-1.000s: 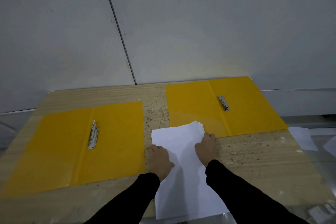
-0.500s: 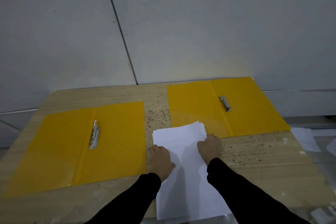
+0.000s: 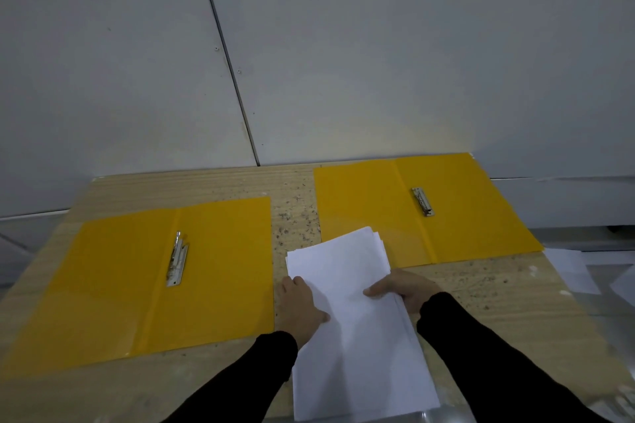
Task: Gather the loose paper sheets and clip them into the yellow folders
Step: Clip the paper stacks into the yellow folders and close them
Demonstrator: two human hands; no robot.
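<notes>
L grip (image 3: pixel 298 306), R grip (image 3: pixel 407 289) pinch(?) stack (image 3: pixel 357 347) edges.

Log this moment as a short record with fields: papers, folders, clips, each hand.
papers: paper stack on the table, slightly fanned, far corner over the right folder
folders: left folder and right folder, both open flat
clips: left clip and right clip, one at each spine, holding no paper
left hand: at the stack's left edge, thumb on top
right hand: grips the stack's right edge, thumb on top
</notes>
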